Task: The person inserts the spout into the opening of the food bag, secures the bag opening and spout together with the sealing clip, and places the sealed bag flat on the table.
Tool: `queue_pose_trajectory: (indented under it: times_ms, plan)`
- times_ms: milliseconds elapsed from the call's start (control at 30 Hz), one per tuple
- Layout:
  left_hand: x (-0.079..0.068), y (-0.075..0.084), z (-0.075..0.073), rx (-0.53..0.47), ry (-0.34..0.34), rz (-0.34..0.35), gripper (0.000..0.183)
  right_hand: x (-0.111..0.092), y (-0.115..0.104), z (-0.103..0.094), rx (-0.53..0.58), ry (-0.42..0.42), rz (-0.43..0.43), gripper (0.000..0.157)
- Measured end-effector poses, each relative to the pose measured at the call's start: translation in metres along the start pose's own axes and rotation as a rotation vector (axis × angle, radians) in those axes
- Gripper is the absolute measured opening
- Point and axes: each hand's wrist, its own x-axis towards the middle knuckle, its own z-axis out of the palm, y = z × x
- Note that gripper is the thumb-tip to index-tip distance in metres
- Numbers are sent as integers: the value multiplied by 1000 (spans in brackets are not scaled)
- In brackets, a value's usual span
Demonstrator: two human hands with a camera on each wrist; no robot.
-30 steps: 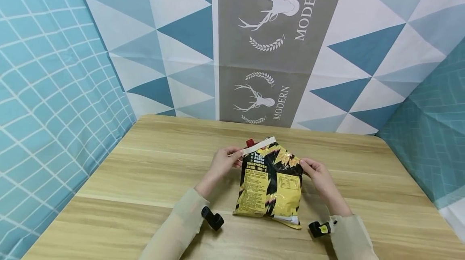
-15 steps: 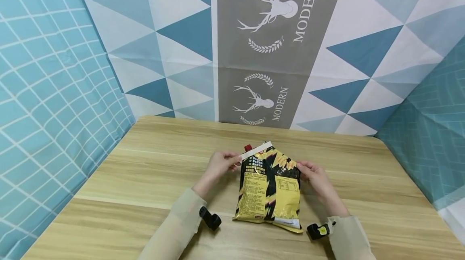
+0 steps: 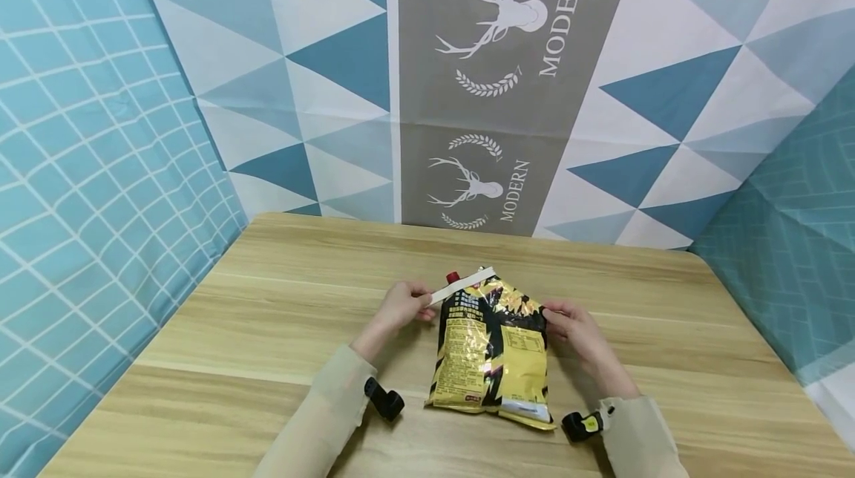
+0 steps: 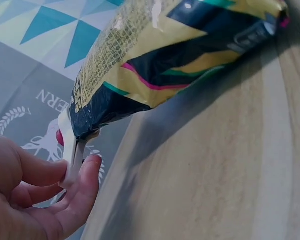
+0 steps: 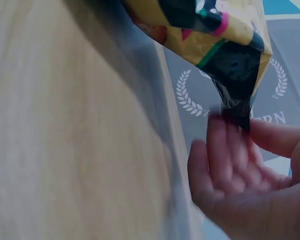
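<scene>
A yellow and black snack bag (image 3: 490, 352) stands tilted on the table, its printed back towards me. A white bag clip (image 3: 461, 286) lies slantwise along the top left of the bag, and a small red cap (image 3: 453, 277) shows behind it. With thumb and fingers, my left hand (image 3: 403, 305) pinches the clip's left end, which sticks out past the bag's edge. In the left wrist view the clip (image 4: 72, 150) straddles the bag's corner. My right hand (image 3: 573, 326) pinches the bag's dark upper right corner (image 5: 235, 102) between thumb and fingers.
The wooden table (image 3: 267, 300) reaches back to a patterned cloth (image 3: 341, 92) with triangles and deer heads. Blue checked cloth (image 3: 100, 166) hangs at the left, and teal cloth (image 3: 795, 240) at the right. Each wrist wears a small black camera (image 3: 384, 398).
My left hand has shifted left and down, and the clip has slid left along the bag's top edge. The bag and my right hand have come slightly nearer and left.
</scene>
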Motion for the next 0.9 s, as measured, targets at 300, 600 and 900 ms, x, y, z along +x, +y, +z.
queue_pose_trajectory:
  times_ms: [300,600,900]
  plan:
    - [1,-5,1,14,-17,3,15,-3,4,-1,98,35,93,34]
    - [-2,-6,1,15,-15,-27,14,-4,5,-2,93,34,78,44]
    - [-1,-8,0,42,-11,-48,17,-4,1,-1,-178,-1,2,49]
